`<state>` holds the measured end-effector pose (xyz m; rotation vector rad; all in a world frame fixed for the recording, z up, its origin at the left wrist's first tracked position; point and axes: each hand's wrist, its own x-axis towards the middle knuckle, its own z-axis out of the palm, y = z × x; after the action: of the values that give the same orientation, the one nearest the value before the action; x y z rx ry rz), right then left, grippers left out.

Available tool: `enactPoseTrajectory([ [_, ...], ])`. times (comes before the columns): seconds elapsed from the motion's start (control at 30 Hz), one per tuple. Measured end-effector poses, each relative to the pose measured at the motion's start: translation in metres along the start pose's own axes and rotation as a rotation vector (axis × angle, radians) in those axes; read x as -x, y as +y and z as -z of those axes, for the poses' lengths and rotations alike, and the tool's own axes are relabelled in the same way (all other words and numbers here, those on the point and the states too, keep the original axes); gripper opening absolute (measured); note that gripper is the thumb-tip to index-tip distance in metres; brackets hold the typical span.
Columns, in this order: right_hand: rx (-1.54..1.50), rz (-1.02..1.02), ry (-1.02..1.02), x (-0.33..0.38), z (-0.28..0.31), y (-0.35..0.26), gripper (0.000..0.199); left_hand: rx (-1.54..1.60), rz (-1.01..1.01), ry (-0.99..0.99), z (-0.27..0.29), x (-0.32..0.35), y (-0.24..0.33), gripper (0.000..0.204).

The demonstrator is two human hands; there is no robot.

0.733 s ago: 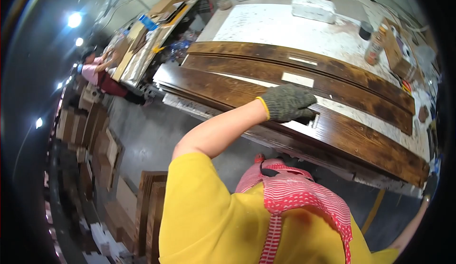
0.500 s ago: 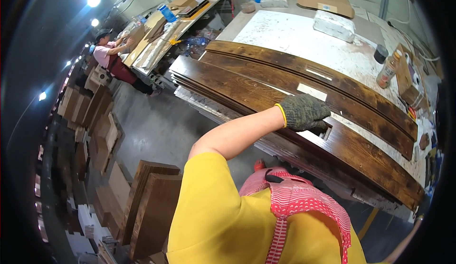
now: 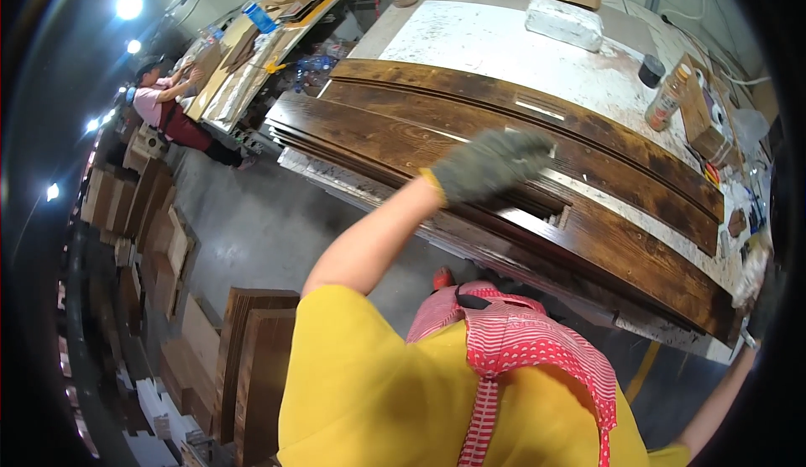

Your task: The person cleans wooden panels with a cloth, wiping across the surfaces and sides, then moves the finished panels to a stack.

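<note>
My left hand (image 3: 494, 167), in a dark grey-green knitted glove with a yellow cuff, is over the stacked dark-brown wooden boards (image 3: 369, 131). It is blurred by motion; its fingers look stretched out, with nothing visible in them. Just below it, the top board has a rectangular cutout (image 3: 537, 217). Two more long brown boards (image 3: 437, 89) lie behind the stack, with narrow light slots cut in them. My right hand (image 3: 761, 307), also gloved, is at the far right rim by the stack's end. A crumpled whitish thing (image 3: 750, 275) is beside it; the fingers cannot be made out.
The white worktable (image 3: 470, 34) bears a white wrapped block (image 3: 564, 23), a dark cup (image 3: 651, 70), a bottle (image 3: 667, 97) and a cardboard box (image 3: 701, 118). Brown panels (image 3: 267, 375) stand on the floor at lower left. A co-worker (image 3: 172, 114) handles cardboard at another bench.
My left hand has lifted away from the board's cutout and moved left. My right hand has come into view at the right rim with the whitish thing. The view has shifted slightly.
</note>
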<state>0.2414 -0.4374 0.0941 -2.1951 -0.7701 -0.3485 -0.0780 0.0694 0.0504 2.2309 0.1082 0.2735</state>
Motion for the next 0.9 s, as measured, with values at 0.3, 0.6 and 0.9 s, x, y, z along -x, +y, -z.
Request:
enactPoseTrajectory([
  [0.3,-0.671,0.371,-0.594,0.001,-0.214,-0.287,0.035,-1.181,0.272,0.304,0.198,0.109,-0.174,0.037],
  [0.6,-0.266,0.887,-0.835,0.019,-0.394,-0.378,0.013,-1.265,0.253,0.099,0.191,0.110,-0.185,0.035],
  [0.9,-0.252,0.894,-0.619,0.025,-0.451,-0.443,0.023,-1.226,0.197,0.130,0.188,0.112,-0.192,0.030],
])
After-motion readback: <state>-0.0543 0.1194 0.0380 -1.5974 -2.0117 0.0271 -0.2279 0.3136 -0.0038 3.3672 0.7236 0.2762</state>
